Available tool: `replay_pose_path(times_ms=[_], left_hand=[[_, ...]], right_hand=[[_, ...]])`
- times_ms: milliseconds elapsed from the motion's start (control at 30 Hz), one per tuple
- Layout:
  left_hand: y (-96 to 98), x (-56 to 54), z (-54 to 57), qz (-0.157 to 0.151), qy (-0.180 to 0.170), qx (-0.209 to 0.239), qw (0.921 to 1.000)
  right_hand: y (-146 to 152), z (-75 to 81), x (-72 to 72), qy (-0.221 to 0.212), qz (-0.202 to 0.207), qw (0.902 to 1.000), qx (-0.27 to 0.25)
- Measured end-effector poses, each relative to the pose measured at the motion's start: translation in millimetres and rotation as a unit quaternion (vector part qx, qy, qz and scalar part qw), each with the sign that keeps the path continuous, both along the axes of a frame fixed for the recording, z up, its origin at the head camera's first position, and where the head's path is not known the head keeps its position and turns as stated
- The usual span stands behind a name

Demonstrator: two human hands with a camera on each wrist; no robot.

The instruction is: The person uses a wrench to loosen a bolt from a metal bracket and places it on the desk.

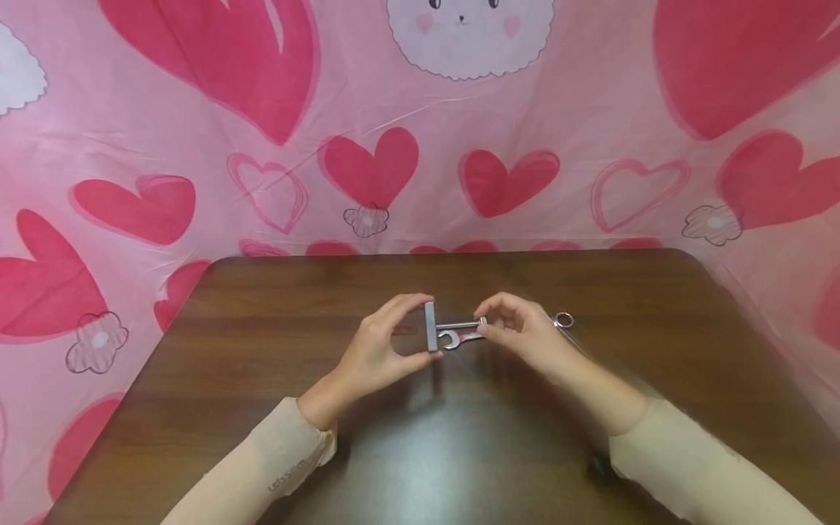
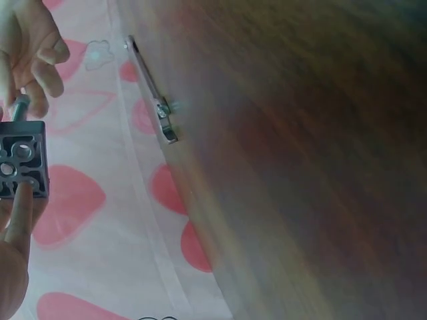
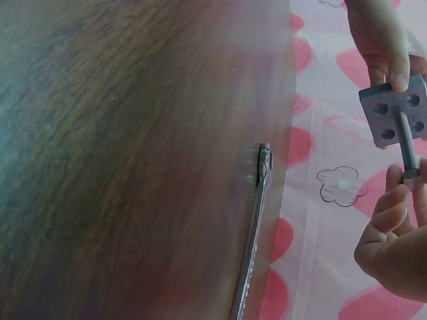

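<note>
My left hand (image 1: 380,343) grips a grey square metal plate (image 1: 430,326) by its edges, thumb below and fingers above, over the table. In the right wrist view, the plate (image 3: 393,110) shows several round holes, with a bolt (image 3: 405,140) standing out from its middle. My right hand (image 1: 525,332) pinches the head end of that bolt (image 1: 459,324). The far side of the plate (image 2: 25,153) has hollows and ribs in the left wrist view. How deep the bolt sits is hard to tell. Beyond the hands lies a silver wrench (image 1: 450,340), partly hidden by my right hand.
The wrench's ring end (image 1: 563,319) shows past my right hand. A brown wooden table (image 1: 262,408) stands against a pink heart-patterned cloth (image 1: 446,117). A small dark object (image 1: 600,467) is partly covered by the right sleeve. A faint reddish patch (image 1: 403,329) shows left of the plate.
</note>
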State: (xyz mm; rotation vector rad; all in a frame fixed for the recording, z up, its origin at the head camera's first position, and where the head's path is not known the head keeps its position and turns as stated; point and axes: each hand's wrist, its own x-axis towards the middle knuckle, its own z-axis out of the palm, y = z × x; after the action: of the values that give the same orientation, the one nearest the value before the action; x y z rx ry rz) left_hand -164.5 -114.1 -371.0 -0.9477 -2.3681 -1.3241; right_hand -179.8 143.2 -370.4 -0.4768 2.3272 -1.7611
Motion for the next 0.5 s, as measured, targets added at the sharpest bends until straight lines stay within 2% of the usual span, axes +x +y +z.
replay_pose_path(times_ms=[167, 267, 367, 500], left_hand=[[0.4, -0.2, -2.4, -0.006, 0.002, -0.003, 1.0], [0.4, -0.6, -3.5, -0.009, 0.004, -0.005, 0.9999], [0.5, -0.8, -3.6, -0.009, 0.007, -0.005, 0.9999], [0.1, -0.1, -3.7, -0.004, 0.008, -0.005, 0.9999]], right_hand=[[1.8, 0.3, -1.2, -0.051, 0.007, 0.9986, 0.01], [2.0, 1.0, -1.5, -0.063, 0.014, 0.9979, 0.005], [1.7, 1.5, -1.3, -0.053, 0.014, 0.9985, -0.003], [1.5, -0.3, -0.3, -0.01, 0.018, 0.9998, -0.008]])
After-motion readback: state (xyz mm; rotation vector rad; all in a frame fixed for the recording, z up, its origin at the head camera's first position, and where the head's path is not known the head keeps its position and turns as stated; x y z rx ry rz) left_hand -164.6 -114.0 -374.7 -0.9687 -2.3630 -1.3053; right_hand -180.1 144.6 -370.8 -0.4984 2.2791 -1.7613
